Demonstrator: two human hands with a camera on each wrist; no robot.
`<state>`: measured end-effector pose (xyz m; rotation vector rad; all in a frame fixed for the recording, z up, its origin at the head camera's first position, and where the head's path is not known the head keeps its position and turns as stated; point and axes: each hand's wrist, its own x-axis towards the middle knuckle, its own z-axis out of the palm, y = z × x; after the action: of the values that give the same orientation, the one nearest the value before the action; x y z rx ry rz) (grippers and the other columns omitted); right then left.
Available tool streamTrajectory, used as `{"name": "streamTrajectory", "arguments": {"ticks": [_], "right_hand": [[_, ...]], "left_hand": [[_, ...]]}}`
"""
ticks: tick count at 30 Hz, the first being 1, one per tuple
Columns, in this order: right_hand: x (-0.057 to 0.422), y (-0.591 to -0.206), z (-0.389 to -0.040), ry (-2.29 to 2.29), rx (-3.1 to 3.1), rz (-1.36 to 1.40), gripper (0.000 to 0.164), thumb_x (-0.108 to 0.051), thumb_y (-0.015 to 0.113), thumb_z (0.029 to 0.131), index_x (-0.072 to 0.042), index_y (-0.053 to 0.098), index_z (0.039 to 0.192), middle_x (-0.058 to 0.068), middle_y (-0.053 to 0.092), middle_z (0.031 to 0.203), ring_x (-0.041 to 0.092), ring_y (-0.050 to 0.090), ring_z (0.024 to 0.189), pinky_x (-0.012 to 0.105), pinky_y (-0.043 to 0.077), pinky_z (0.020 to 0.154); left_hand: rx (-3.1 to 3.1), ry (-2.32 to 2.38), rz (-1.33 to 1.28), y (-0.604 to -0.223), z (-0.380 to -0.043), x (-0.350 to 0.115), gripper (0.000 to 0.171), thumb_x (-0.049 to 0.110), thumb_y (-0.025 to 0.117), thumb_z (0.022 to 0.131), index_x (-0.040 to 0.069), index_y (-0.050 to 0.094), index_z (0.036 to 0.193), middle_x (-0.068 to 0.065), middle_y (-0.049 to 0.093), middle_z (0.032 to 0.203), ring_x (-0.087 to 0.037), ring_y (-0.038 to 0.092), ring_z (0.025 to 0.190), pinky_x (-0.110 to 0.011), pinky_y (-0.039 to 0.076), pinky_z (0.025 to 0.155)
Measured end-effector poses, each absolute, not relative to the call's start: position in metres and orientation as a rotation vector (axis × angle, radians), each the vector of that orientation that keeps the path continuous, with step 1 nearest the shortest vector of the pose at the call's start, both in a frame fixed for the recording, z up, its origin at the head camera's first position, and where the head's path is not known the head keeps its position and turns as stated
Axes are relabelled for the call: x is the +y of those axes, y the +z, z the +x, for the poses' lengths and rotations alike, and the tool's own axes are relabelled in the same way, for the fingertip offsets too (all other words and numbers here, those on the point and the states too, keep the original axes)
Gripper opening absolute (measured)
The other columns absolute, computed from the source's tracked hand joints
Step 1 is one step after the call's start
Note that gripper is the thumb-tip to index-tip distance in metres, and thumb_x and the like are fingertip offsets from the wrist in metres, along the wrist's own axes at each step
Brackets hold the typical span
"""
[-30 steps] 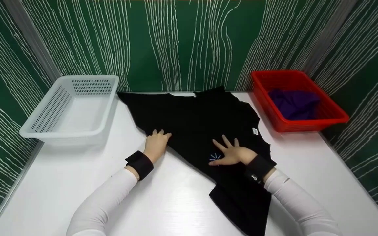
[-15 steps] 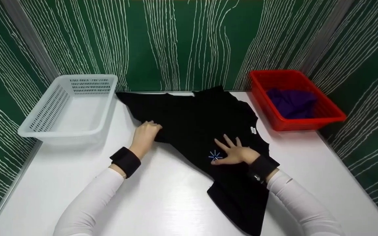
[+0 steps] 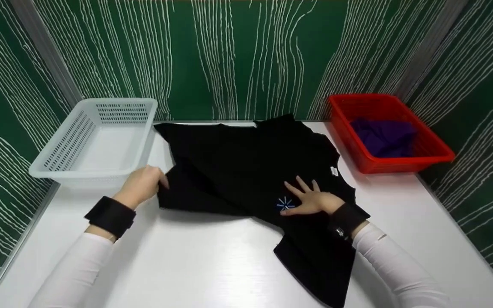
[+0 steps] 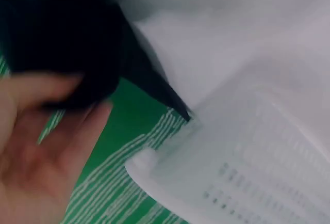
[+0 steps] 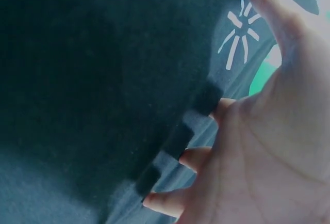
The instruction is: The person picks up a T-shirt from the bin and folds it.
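Observation:
A black T-shirt (image 3: 246, 162) lies spread over the white table, with a small white label (image 3: 334, 171) at its right edge and a starburst print (image 3: 285, 204) near the right hand. My left hand (image 3: 143, 184) pinches the shirt's near left edge and holds it out to the left, lifted off the table. In the left wrist view, thumb and fingers (image 4: 95, 126) close on the dark cloth. With fingers spread, my right hand (image 3: 310, 202) rests flat on the shirt; its thumb is beside the print in the right wrist view.
At the back left stands a white perforated basket (image 3: 93, 174), just beyond the left hand. A red basket (image 3: 400, 160) with purple cloth (image 3: 385, 137) inside stands at the back right. Green walls (image 3: 272, 60) with white lines enclose the table (image 3: 212, 265).
My left hand has moved left and a little nearer, first gripping the shirt's edge and then drawing a flap of it outward. The right hand has stayed in place.

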<state>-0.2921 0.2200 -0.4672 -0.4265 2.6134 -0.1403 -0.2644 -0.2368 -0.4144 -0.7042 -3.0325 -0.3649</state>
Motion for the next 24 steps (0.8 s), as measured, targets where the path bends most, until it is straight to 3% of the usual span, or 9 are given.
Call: {"name": "streamTrajectory", "arguments": {"ticks": [5,9,13,17,21,24], "right_hand": [[0.225,-0.466,-0.293,-0.15,2.613,-0.434,0.101,-0.078,0.049,0.071,-0.033,0.001,0.148,0.013,-0.011,0.156,0.059,-0.007,0.133,0.079,0.006,0.096],[0.227,-0.467,-0.292,-0.163,2.618,-0.424,0.1,-0.079,0.048,0.07,-0.036,0.002,0.147,0.01,-0.01,0.157,0.059,-0.006,0.134,0.08,0.008,0.094],[0.227,-0.468,-0.291,-0.165,2.632,-0.414,0.1,-0.08,0.048,0.069,-0.038,0.001,0.147,0.008,-0.01,0.157,0.058,-0.005,0.135,0.082,0.01,0.091],[0.227,-0.469,-0.29,-0.174,2.632,-0.409,0.1,-0.08,0.048,0.069,-0.038,0.002,0.147,0.007,-0.01,0.157,0.057,-0.005,0.135,0.083,0.011,0.09],[0.227,-0.47,-0.29,-0.173,2.634,-0.415,0.099,-0.08,0.048,0.069,-0.037,0.002,0.147,0.008,-0.009,0.157,0.057,-0.004,0.135,0.083,0.011,0.089],[0.227,-0.471,-0.29,-0.166,2.639,-0.416,0.099,-0.08,0.047,0.069,-0.037,0.002,0.147,0.007,-0.009,0.157,0.057,-0.003,0.136,0.083,0.011,0.09]], "left_hand": [[-3.286,-0.583,-0.896,-0.42,-0.25,-0.244,0.038,-0.011,0.054,0.064,0.011,0.075,0.085,-0.005,0.073,0.086,-0.014,0.064,0.075,-0.026,0.051,0.067],[-3.368,-0.812,-0.897,-0.422,-0.244,-0.247,0.026,0.005,0.063,0.073,0.009,0.072,0.097,-0.006,0.073,0.092,-0.011,0.064,0.079,-0.023,0.05,0.067],[-3.323,-0.807,-0.655,-0.423,-0.243,-0.249,0.03,0.025,0.058,0.083,0.009,0.066,0.108,-0.008,0.069,0.102,-0.019,0.063,0.09,-0.033,0.05,0.076],[-3.212,-0.72,-0.291,-0.434,-0.244,-0.249,0.028,0.019,0.048,0.088,0.004,0.061,0.109,-0.015,0.067,0.095,-0.021,0.059,0.074,-0.033,0.046,0.064],[-3.185,-0.683,-0.084,-0.451,-0.244,-0.248,0.027,0.015,0.047,0.089,-0.002,0.056,0.108,-0.021,0.065,0.087,-0.018,0.055,0.054,-0.028,0.042,0.051],[-3.229,-0.768,-0.025,-0.46,-0.249,-0.246,0.032,0.022,0.05,0.089,-0.004,0.055,0.107,-0.023,0.065,0.093,-0.018,0.057,0.056,-0.026,0.044,0.051]]}}
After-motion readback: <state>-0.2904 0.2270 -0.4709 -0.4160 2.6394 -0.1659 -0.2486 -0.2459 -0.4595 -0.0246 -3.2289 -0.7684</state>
